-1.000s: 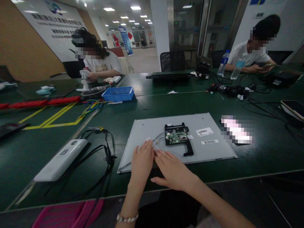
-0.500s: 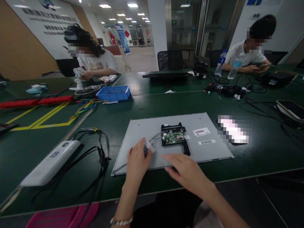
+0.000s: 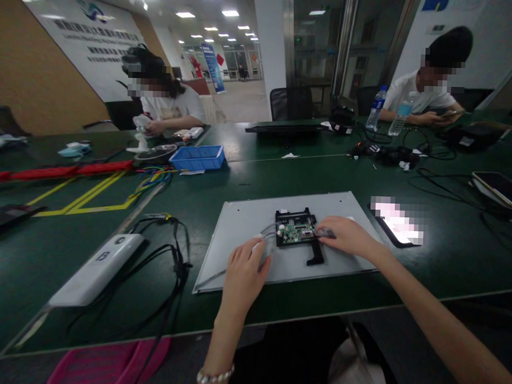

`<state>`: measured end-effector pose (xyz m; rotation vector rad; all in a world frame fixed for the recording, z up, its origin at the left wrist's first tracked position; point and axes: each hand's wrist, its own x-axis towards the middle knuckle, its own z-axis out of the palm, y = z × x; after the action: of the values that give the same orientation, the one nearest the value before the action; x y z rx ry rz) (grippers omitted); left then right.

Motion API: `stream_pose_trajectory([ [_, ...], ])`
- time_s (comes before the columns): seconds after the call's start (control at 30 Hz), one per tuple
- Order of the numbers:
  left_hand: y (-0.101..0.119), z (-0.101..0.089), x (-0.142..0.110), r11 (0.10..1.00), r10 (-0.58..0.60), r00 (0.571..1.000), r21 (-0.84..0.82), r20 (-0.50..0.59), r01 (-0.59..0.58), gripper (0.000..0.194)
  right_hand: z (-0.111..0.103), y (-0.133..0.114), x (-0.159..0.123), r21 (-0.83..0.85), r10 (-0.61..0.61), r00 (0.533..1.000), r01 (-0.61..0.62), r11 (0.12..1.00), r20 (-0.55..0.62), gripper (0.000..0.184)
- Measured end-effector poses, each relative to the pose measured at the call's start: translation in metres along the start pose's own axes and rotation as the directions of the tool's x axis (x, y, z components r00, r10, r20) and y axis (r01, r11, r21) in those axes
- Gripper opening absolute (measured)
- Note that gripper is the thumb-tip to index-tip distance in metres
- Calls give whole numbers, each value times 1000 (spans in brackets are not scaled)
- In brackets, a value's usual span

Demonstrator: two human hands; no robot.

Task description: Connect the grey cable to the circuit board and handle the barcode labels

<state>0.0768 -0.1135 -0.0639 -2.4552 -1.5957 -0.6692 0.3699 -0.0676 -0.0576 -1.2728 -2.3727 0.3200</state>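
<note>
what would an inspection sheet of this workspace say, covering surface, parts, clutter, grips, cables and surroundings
Surface: green table, the grey panel lying flat on it.
Parts: green board in a black bracket on the panel.
Clutter: white case left of the panel, phone right of it, blue bin farther back.
Grips: left grip over the panel, left of the board; right grip at the board's right edge. Whether either holds anything is unclear.
Cables: grey wires from the board's left side toward the left grip; black cables between case and panel.
Surroundings: two people across the table.
</note>
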Motion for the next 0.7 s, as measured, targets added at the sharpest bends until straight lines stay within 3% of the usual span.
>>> stream_pose_trajectory([
  [0.27,-3,1,-3,996,-64,997,66,49,60,21,16,1,-3,-41,-7,999,5,999,-50,20],
  [0.7,-6,3,-4,991,-132,989,44,73,129,24,18,5,-11,-129,54,982,-78,989,-181,25],
])
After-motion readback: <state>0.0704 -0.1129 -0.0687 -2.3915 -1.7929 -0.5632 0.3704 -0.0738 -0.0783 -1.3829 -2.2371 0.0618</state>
